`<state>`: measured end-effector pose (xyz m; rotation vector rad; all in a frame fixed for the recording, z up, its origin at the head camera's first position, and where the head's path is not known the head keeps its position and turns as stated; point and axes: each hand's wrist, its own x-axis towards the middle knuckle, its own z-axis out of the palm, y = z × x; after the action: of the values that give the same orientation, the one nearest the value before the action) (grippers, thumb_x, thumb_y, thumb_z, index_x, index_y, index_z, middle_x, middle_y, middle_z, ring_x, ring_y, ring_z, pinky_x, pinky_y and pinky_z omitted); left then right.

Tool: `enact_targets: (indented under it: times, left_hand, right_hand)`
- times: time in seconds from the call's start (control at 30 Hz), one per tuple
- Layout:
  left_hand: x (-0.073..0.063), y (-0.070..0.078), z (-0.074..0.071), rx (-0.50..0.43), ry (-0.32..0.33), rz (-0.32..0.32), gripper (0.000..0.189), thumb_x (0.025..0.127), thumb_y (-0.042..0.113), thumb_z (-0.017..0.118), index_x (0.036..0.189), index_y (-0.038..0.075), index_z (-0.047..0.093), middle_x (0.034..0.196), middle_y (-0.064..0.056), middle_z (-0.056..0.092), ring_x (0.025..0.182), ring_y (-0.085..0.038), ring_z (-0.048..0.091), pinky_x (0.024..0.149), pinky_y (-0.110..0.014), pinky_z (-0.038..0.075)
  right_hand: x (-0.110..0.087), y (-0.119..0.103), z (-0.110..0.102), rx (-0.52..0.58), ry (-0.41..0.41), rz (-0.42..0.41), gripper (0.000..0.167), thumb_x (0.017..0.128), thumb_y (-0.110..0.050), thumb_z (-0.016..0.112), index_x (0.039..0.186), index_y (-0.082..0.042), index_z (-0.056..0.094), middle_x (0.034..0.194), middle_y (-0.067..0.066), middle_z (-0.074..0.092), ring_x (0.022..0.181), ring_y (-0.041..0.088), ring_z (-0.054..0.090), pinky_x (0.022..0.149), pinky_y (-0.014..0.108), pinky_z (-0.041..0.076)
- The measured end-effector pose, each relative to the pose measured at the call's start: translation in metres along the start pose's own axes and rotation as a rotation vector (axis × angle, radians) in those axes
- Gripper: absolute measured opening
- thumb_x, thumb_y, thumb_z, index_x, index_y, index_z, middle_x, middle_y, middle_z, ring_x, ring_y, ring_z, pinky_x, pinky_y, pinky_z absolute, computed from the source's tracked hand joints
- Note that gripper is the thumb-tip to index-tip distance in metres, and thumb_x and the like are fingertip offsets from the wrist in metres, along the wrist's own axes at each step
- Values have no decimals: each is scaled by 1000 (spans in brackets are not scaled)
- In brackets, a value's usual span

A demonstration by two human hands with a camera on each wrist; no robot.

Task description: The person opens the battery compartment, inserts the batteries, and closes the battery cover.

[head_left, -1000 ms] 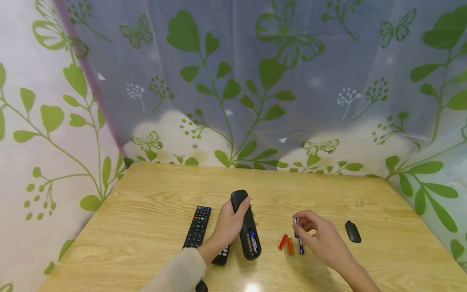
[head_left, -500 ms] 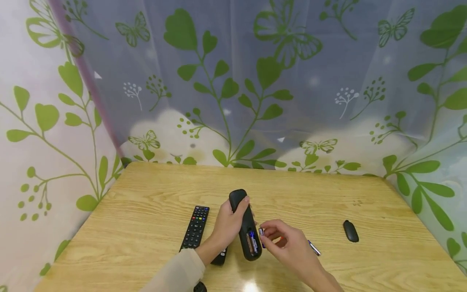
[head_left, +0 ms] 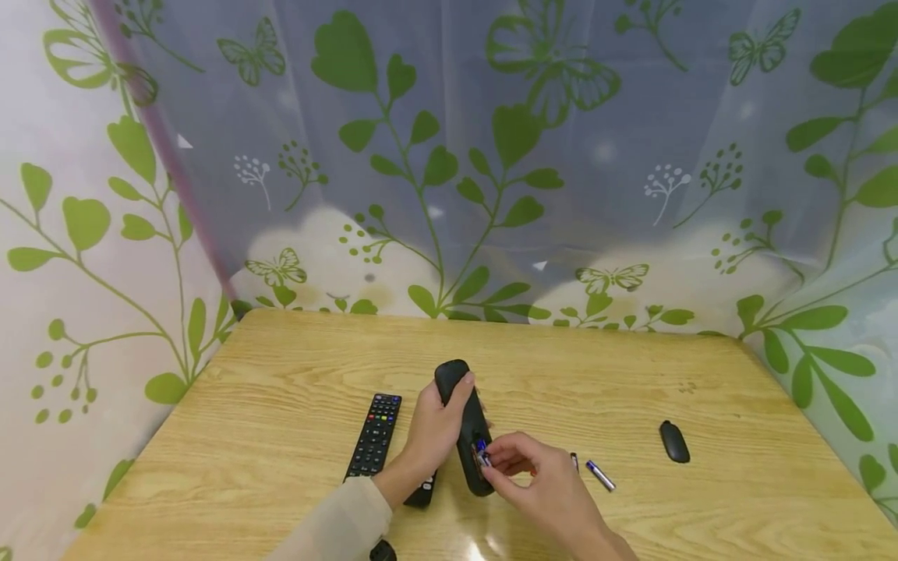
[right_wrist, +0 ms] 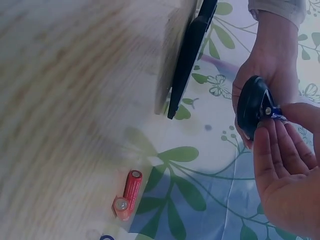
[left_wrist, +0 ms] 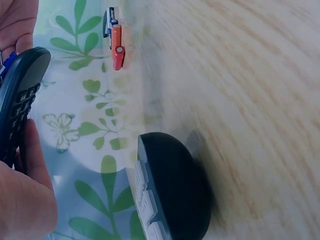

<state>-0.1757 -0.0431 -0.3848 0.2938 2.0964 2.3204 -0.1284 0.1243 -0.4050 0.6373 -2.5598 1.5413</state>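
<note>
My left hand (head_left: 431, 428) grips a black remote control (head_left: 452, 378), its back up and its battery compartment uncovered at the near end. My right hand (head_left: 540, 479) pinches a blue and silver battery (right_wrist: 274, 114) between thumb and fingers, right at that compartment. In the head view the fingertips partly cover the compartment. Beside the right hand lies a blue and silver battery (head_left: 600, 475), with another battery (head_left: 574, 461) half hidden behind the hand. The wrist views show a red battery (right_wrist: 133, 185) and an orange battery (left_wrist: 116, 36) on the table.
A black remote with coloured buttons (head_left: 375, 436) lies left of the left hand. Another dark remote (head_left: 421, 492) is partly under the left wrist. A small black oval piece (head_left: 674, 442) lies on the wooden table (head_left: 316, 351) at right. A patterned curtain (head_left: 449, 156) stands behind.
My right hand has picked a battery up from the group on the table and moved left with it to the remote's compartment. The left hand keeps holding the remote, almost still.
</note>
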Motion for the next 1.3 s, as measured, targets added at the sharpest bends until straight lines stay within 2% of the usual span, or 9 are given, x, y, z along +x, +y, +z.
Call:
enact_targets:
  times: [0.1, 0.23, 0.4, 0.57, 0.77, 0.97, 1.1, 1.2, 1.3]
  left_hand:
    - [6, -12, -2, -14, 15, -5, 34, 103, 29, 46, 108, -5, 51, 88, -24, 60, 70, -30, 68, 67, -37, 58]
    - [11, -28, -4, -33, 22, 8, 41, 101, 36, 48, 109, -3, 51, 91, -26, 60, 71, -31, 68, 67, -37, 58]
    - [10, -28, -3, -45, 24, 1, 41, 100, 37, 49, 109, -3, 52, 88, -21, 61, 73, -36, 68, 66, -39, 58]
    - [12, -29, -3, -56, 53, -10, 37, 101, 33, 48, 109, -4, 51, 86, -22, 60, 70, -35, 67, 65, -39, 58]
    - [11, -29, -5, -70, 73, -42, 38, 101, 33, 48, 109, -4, 52, 88, -23, 60, 69, -34, 68, 65, -39, 58]
    - [8, -29, -7, -97, 88, -90, 42, 100, 37, 49, 113, -3, 51, 91, -23, 61, 72, -37, 68, 67, -39, 58]
    - [7, -32, -8, -96, 88, -99, 41, 101, 36, 49, 112, -3, 51, 92, -25, 61, 72, -39, 68, 67, -39, 58]
    - [6, -32, -6, -95, 79, -108, 40, 101, 35, 48, 112, -3, 50, 89, -24, 61, 72, -39, 67, 66, -38, 58]
    - [6, -31, -4, -99, 78, -108, 40, 101, 35, 48, 114, -3, 49, 88, -22, 60, 71, -39, 67, 65, -39, 58]
  right_hand:
    - [-1, -2, 1, -80, 28, -23, 12, 86, -23, 74, 95, -20, 67, 84, -16, 67, 77, 4, 64, 67, 28, 54]
    - [-1, -4, 3, -240, 98, -147, 13, 82, -15, 77, 90, -21, 70, 83, -17, 65, 73, 0, 61, 62, 25, 52]
    - [-2, -4, 8, -362, 139, -285, 14, 77, -7, 79, 86, -15, 73, 82, -13, 62, 67, -2, 57, 56, 18, 51]
    - [-3, -6, 12, -422, 123, -295, 10, 78, -8, 78, 87, -11, 73, 81, -9, 59, 63, -4, 52, 52, 11, 45]
    - [-5, -6, 11, -455, 52, -317, 11, 82, -10, 76, 92, -10, 76, 85, -9, 56, 64, -3, 50, 53, 10, 43]
    - [-9, -5, 2, -481, -181, -390, 28, 90, -14, 68, 116, -4, 68, 100, -4, 50, 63, -2, 44, 52, 8, 37]
    - [-8, -4, -5, -452, -249, -459, 32, 91, -10, 66, 122, -3, 64, 102, -3, 48, 65, -4, 43, 53, 6, 36]
    - [-7, -4, -6, -401, -243, -419, 34, 92, -15, 64, 124, -3, 63, 100, -5, 50, 67, -4, 44, 55, 8, 38]
    - [-6, -6, -6, -331, -214, -314, 36, 93, -25, 62, 123, -5, 64, 98, -8, 52, 69, -4, 46, 56, 12, 43]
